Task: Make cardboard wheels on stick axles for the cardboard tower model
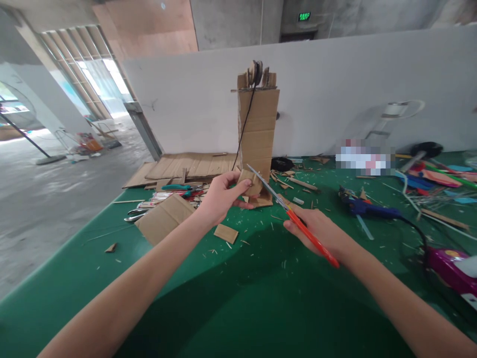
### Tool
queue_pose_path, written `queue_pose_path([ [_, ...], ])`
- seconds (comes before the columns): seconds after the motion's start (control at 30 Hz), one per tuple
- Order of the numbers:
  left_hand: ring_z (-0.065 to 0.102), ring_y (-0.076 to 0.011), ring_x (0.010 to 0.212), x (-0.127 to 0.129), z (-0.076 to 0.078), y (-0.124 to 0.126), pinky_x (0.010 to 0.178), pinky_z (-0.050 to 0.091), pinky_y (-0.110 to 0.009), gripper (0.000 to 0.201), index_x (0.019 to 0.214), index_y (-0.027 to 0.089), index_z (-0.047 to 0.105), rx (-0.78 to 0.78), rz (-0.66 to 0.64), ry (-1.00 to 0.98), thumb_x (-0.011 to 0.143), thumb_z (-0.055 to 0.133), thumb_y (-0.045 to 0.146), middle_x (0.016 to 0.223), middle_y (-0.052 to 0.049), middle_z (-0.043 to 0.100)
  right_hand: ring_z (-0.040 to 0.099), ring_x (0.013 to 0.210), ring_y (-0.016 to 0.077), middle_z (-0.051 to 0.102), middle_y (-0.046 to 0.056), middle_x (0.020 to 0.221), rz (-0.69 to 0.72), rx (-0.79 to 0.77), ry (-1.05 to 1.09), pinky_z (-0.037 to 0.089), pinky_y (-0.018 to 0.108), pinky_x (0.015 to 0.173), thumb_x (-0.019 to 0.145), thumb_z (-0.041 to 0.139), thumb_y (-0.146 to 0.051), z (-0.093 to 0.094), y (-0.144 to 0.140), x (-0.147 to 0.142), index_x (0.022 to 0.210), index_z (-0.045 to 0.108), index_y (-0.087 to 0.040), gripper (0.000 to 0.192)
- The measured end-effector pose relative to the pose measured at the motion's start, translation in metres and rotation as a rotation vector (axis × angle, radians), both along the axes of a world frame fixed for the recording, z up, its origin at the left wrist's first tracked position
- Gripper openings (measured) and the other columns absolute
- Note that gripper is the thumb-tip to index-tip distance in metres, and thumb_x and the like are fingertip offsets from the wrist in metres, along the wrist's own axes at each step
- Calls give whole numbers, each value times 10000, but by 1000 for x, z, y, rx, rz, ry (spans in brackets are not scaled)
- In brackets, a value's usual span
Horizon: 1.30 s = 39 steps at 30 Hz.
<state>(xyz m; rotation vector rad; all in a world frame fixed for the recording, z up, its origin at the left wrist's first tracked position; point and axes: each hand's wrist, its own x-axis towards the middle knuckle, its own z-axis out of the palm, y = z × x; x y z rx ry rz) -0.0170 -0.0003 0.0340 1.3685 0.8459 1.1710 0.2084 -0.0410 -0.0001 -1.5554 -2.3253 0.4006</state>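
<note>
My left hand (219,198) pinches a small piece of cardboard (250,182) above the green table (238,298). My right hand (320,231) grips an orange-handled knife (298,223); its metal blade (265,185) points up and left and touches the cardboard piece. Just behind the hands stands a tall cardboard tower (258,130) with a wheel-like part on top and a black cord running down its front.
Flat cardboard sheets (186,166) lie at the back left, with tools and a cardboard flap (166,217) near them. A small cardboard scrap (226,233) rests by my left wrist. A blue glue gun (367,209), a purple device (452,266) and coloured clutter fill the right side.
</note>
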Motion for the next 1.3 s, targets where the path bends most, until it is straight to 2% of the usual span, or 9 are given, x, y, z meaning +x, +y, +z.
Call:
queue_pose_path([
  [0.27,672,-174,730,1,0,-2,560,587,-267,165,844,140,599,-8,10,6,783,625,291,856,-70,634,545,524,204,555,32,561,-35,143,-104,369,328,555,876,348,-512,3,-4,-5,641,447,-235,377],
  [0.47,664,-170,701,0,1,-1,558,580,-278,201,881,130,597,9,-26,16,778,630,299,835,-72,649,471,452,172,488,12,488,-106,222,16,355,305,502,854,363,-552,0,-2,-3,571,370,-246,417],
  [0.57,658,-162,662,0,-1,1,526,571,-276,285,992,159,529,-5,44,-38,761,655,268,852,-58,646,456,451,155,477,4,495,-121,159,124,359,285,482,857,348,-552,-3,2,2,590,388,-240,413],
  [0.67,649,-152,648,-1,-3,4,479,545,-242,289,973,200,461,-1,128,-91,766,652,266,825,-27,633,486,491,152,519,8,570,-41,71,161,384,285,504,867,346,-541,-6,5,5,670,440,-225,384],
  [0.77,611,-114,645,-1,-4,5,483,538,-220,190,916,196,486,34,160,-95,791,618,250,809,-7,597,524,580,169,548,24,676,30,29,135,420,313,573,879,334,-540,-6,4,5,746,458,-216,372],
  [0.87,562,-93,675,1,-3,3,530,555,-221,167,946,174,530,27,173,-95,793,594,171,826,-16,560,529,628,179,549,28,731,34,-16,132,437,338,609,876,341,-558,-4,2,2,810,453,-218,364],
  [1.0,581,-119,749,3,-3,0,544,572,-240,305,1069,165,535,-6,159,-51,775,576,97,984,-63,567,531,656,188,551,31,756,16,-62,118,443,375,655,866,335,-588,-3,1,-1,823,444,-220,386],
  [1.17,639,-181,821,3,-7,1,536,593,-301,325,1135,197,513,26,133,-54,816,551,142,1174,-98,529,537,719,205,548,45,811,21,-103,133,449,400,690,865,283,-616,0,-2,-1,881,458,-219,434],
  [1.3,623,-200,891,3,-8,2,546,599,-297,330,1128,195,525,67,147,-59,806,570,141,1189,-102,531,539,733,203,544,45,835,38,-142,187,457,398,695,866,289,-612,2,-5,1,962,453,-221,434],
])
